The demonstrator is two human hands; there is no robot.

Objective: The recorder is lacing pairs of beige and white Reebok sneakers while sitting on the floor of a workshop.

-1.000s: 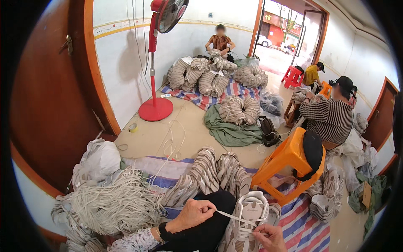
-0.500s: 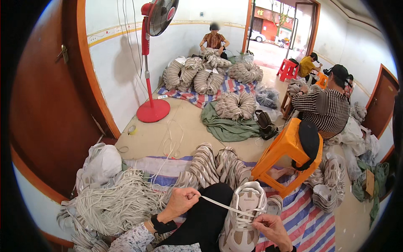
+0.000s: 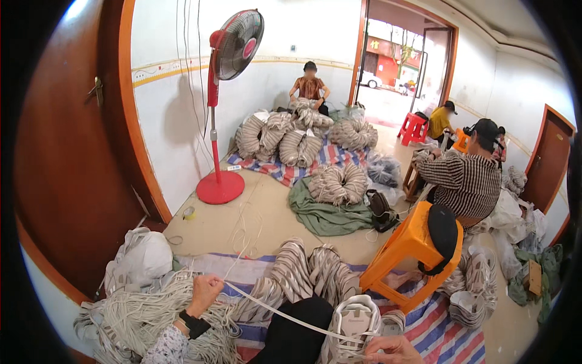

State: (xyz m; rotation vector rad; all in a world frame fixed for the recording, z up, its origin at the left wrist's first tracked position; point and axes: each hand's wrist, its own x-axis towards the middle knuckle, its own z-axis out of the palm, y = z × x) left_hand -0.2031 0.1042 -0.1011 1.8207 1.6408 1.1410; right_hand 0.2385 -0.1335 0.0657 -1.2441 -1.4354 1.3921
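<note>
A beige and white sneaker (image 3: 354,327) rests toe-down the frame beside my dark-clad knee (image 3: 297,333), its tongue and collar facing away from me. One long, flat off-white shoelace (image 3: 285,316) runs from its eyelets across the knee. My left hand (image 3: 206,293) pinches the lace's far stretch, out to the left above a heap of loose laces (image 3: 145,309). Down at the sneaker's right row of eyelets, my right hand (image 3: 394,350) has thumb and fingers closed on the lacing; the lower edge cuts part of it off.
Bundled shoe uppers (image 3: 292,267) lie ahead on a striped sheet (image 3: 442,330). An orange stool (image 3: 403,258) with a black cap-like item stands right of them. A red floor fan (image 3: 220,187) stands at left. Several people work farther back, one in a striped top (image 3: 464,188).
My left hand has swung left and away from the sneaker, drawing out a longer stretch of lace. The right hand stays by the eyelets. The view has tilted up slightly.
</note>
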